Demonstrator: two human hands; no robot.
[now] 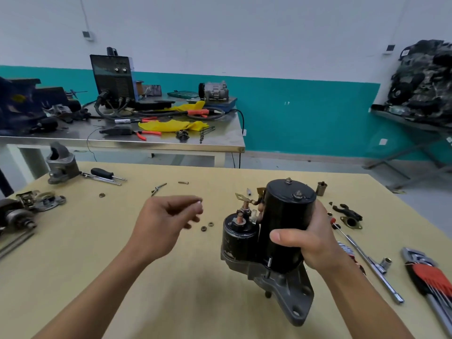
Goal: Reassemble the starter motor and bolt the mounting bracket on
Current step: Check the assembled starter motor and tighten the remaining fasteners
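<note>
My right hand (310, 243) wraps the starter motor (283, 216); I judge it heavy, rigid, slick, so grip mid-housing. At nine o'clock my left hand (163, 221) curls, blurred; contents unclear.

Right hand (311, 243) grips starter motor (283, 214); left hand (165, 217) seems relaxed.

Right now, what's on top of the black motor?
Two bolt ends with nuts stick up from the flat top of the starter motor. The right hand covers its right side.
</note>
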